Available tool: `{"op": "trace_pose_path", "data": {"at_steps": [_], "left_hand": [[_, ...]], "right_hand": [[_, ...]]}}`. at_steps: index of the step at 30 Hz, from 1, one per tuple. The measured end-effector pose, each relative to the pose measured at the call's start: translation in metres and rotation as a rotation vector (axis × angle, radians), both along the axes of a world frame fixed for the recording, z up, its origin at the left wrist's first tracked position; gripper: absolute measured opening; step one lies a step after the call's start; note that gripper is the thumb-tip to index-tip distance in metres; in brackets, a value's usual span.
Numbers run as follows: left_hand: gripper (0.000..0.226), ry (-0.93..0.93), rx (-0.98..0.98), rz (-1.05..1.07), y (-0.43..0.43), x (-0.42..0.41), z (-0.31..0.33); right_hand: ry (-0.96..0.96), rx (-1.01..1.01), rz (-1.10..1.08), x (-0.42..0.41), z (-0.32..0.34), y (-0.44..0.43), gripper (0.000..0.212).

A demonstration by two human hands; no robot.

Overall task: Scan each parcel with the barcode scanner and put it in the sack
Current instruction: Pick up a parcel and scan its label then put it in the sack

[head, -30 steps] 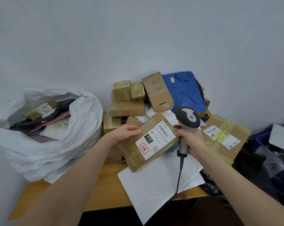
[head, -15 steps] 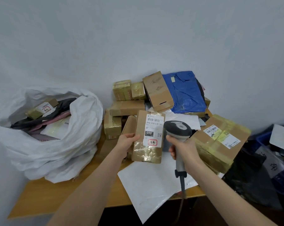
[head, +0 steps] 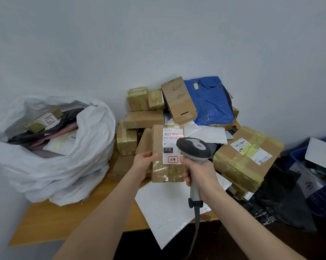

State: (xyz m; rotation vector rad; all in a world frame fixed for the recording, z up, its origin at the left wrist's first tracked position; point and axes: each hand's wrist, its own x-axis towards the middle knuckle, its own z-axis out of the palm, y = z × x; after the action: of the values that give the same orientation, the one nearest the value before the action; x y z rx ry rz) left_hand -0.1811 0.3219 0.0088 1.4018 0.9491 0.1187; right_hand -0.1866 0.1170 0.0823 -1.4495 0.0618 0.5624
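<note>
Right, my left hand (head: 143, 163) grips the taped brown parcel (head: 167, 169) upright. White label faces me, red line across its barcode. My right hand (head: 199, 171) clamps the scanner (head: 194, 149).

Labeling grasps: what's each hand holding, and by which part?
Left hand grips the brown parcel by its left edge; right hand grips the barcode scanner by its handle.

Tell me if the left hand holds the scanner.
No, the right hand grips the scanner; the left hand holds a box.

Brown parcel (head: 167, 171), grey scanner (head: 195, 150), white sack (head: 68, 166), blue bag (head: 211, 102).
</note>
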Motion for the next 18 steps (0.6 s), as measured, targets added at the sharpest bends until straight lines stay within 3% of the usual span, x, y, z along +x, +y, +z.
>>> {"op": "trace_pose_path", "data": {"at_steps": [18], "left_hand": [[0.043,-0.004,0.017,0.002,0.0014,-0.0029,-0.0020]], "right_hand": [[-0.029,-0.010,0.026,-0.0033,0.0060,-0.0031,0.017]]}}
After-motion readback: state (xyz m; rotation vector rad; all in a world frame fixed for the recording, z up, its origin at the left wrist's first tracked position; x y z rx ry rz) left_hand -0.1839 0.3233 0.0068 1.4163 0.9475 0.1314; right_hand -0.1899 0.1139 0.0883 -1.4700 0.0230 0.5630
